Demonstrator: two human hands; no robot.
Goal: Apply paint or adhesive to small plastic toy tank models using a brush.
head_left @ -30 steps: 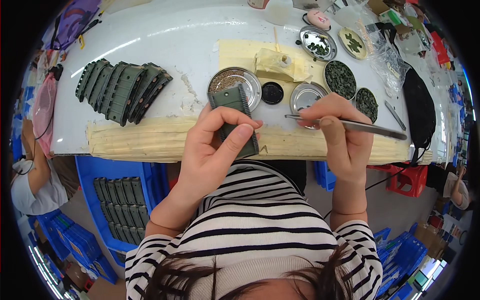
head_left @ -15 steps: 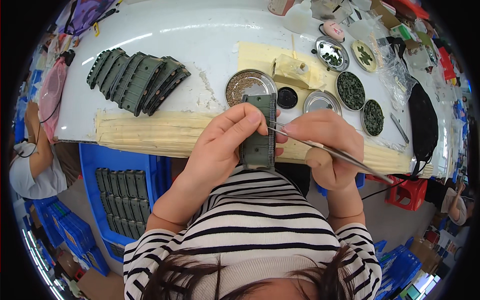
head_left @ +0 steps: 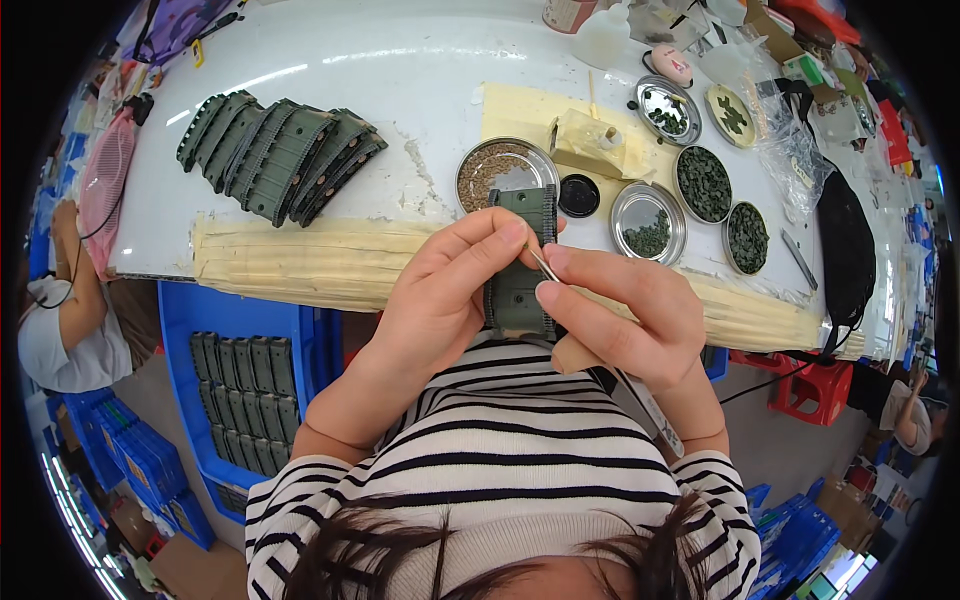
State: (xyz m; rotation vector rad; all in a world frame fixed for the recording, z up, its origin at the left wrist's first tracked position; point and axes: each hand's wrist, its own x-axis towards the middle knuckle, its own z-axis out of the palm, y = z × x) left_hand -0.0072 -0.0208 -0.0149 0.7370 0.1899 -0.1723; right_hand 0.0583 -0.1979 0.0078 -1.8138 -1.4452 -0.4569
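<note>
Left hand (head_left: 452, 268) grips green plate (head_left: 516, 303) from its left side.

Desk (head_left: 430, 70): bright, white glare streaks at upper left
Metal dish (head_left: 640, 203): shiny, pale reflections
Light strips (head_left: 72, 530): glowing white near the lower-left rim
Fingers (head_left: 612, 277): evenly lit, fairly sharp, shadows soft
Blue crates (head_left: 800, 545): bent, soft beside the black border

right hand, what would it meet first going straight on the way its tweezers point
Probably the left hand, at its fingers by the green part, just beyond the tips of the tweezers; depth is hard to judge.
</note>
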